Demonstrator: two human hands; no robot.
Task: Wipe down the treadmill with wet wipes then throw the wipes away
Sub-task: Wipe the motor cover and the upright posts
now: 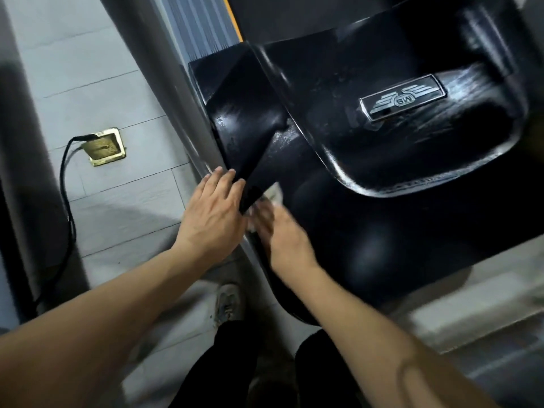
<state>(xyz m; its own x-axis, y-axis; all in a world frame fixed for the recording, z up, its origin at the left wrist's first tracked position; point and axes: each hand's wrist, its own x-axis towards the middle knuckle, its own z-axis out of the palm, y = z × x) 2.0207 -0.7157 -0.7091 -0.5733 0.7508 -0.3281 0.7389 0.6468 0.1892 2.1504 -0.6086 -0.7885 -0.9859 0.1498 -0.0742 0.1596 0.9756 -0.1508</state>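
Your left hand is lying flat, fingers spread, against the left edge of the treadmill's black motor cover. Just to its right, your right hand is pressing the white wet wipe onto the cover; the wipe is showing beyond the blurred fingertips, whose grip you cannot tell.

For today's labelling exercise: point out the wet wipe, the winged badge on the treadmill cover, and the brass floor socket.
wet wipe (272, 198), head view, white edge showing above the right hand.
winged badge (401, 97), head view, centre of the emblem.
brass floor socket (103, 146), head view, middle of its recessed plate.
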